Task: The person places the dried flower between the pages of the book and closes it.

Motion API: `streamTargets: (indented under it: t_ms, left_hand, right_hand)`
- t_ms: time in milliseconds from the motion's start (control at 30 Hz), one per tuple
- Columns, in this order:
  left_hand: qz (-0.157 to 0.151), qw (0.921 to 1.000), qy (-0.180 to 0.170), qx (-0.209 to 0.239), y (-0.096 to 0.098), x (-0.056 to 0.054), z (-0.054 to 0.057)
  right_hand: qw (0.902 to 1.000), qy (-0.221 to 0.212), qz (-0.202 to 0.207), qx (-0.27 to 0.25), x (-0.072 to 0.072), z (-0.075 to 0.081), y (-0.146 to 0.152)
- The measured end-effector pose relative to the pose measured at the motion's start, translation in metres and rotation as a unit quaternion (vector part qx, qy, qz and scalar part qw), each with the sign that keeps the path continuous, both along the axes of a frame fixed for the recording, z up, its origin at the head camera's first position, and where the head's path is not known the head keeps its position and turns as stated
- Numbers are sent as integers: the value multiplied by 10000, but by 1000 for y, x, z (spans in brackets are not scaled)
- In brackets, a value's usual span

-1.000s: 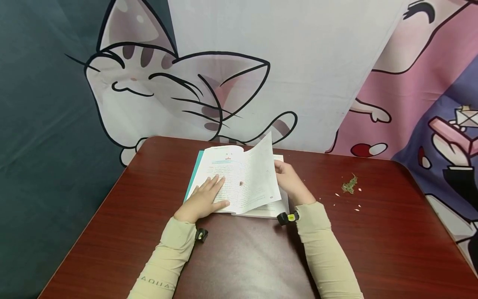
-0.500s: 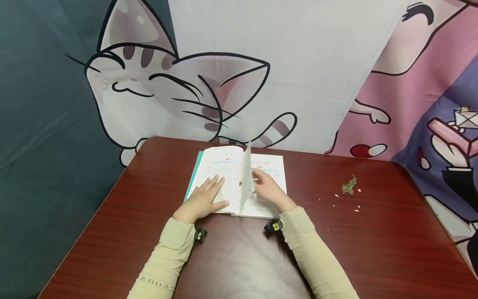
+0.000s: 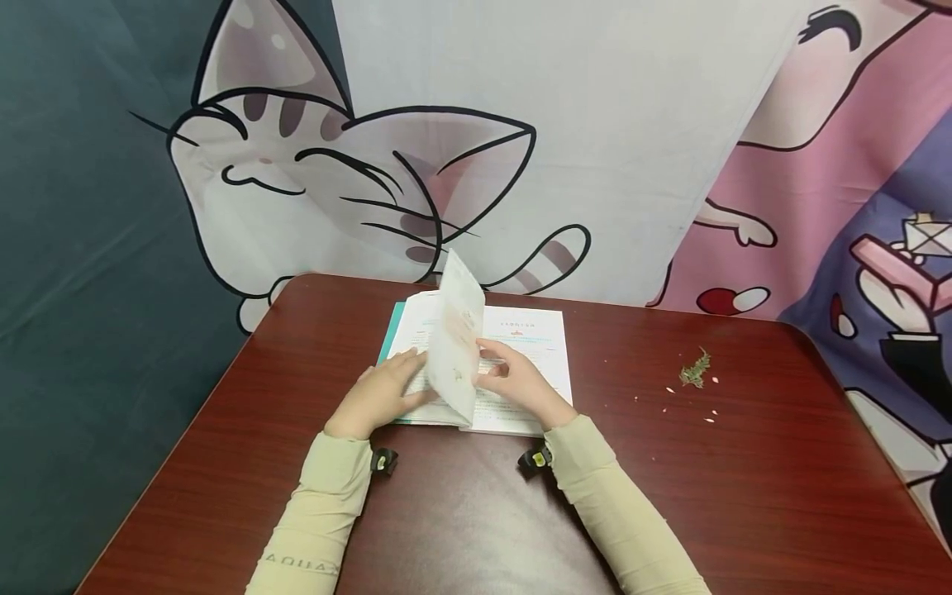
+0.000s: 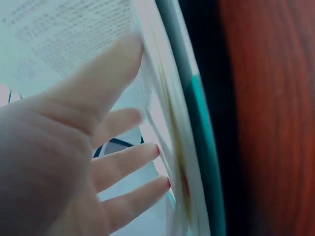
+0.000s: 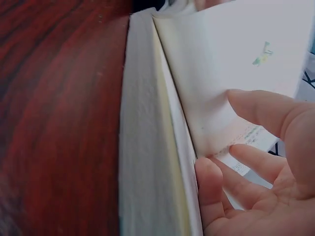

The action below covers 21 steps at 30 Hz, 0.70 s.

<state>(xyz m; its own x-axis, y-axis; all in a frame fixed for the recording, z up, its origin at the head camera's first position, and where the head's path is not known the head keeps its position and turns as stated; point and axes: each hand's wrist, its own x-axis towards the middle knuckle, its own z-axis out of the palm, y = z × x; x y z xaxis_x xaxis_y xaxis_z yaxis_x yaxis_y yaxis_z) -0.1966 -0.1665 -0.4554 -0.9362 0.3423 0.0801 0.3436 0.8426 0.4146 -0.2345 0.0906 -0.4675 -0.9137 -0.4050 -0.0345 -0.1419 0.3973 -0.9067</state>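
Observation:
An open book [image 3: 524, 372] with a teal cover lies on the dark red wooden table. One leaf [image 3: 455, 339] stands upright near the spine, leaning left. The left hand [image 3: 379, 392] is over the left-hand pages, fingers extended; in the left wrist view its thumb [image 4: 113, 73] is near the page edge and the other fingertips sit beside the page stack. From the right side, the right hand [image 3: 521, 384] touches the standing leaf with its fingertips. In the right wrist view the thumb [image 5: 261, 108] and fingers are spread and loosely bent against the leaf's same face, not pinching it.
A small green sprig [image 3: 695, 369] lies on the table [image 3: 773, 487] to the right, with several pale flakes around it. A cloth backdrop [image 3: 632, 149] with cartoon cats hangs behind the table's far edge. Each wrist wears a small black camera.
The right hand has moved left, swinging the leaf from the right side up past vertical toward the left. The left hand has shifted slightly left and raised a little from the page.

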Motion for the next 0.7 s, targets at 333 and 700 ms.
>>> streamTargets:
  t_ms: [333,700]
  left_hand:
    - [1424,9706,1421,1318,-7,6,31]
    - [535,9833,975,1441,17,8,33]
  right_hand:
    - [9954,440,-199,828,5,-1,-11]
    - [9906,691,-247,1158,9,5,-20]
